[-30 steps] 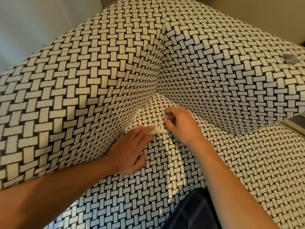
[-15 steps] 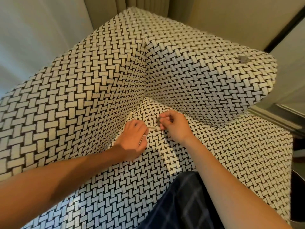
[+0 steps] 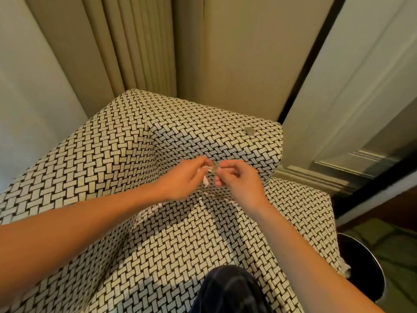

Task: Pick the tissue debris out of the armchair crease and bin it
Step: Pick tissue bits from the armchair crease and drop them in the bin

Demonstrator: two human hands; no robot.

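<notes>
The armchair [image 3: 126, 159] is covered in a black-and-white basket-weave fabric. Both hands are raised above its seat, close together in front of the right arm cushion. My left hand [image 3: 184, 177] pinches a small white scrap of tissue debris [image 3: 205, 180], which hangs down between the two hands. My right hand [image 3: 235, 177] pinches a small pale bit [image 3: 213, 169] at its fingertips, touching the left hand's piece. The crease [image 3: 144, 213] between seat and left arm runs below my left forearm, with faint white specks along it.
A dark round bin [image 3: 361, 263] with a shiny rim stands on the floor right of the chair's front corner. A small grey round thing [image 3: 249, 130] lies on top of the right arm cushion. Curtains hang behind the chair. My dark-clad knee [image 3: 230, 290] leans on the seat.
Both hands have lifted from the seat crease and come together in the air with tissue bits pinched. The view has pulled back and up, revealing the curtains and the bin.
</notes>
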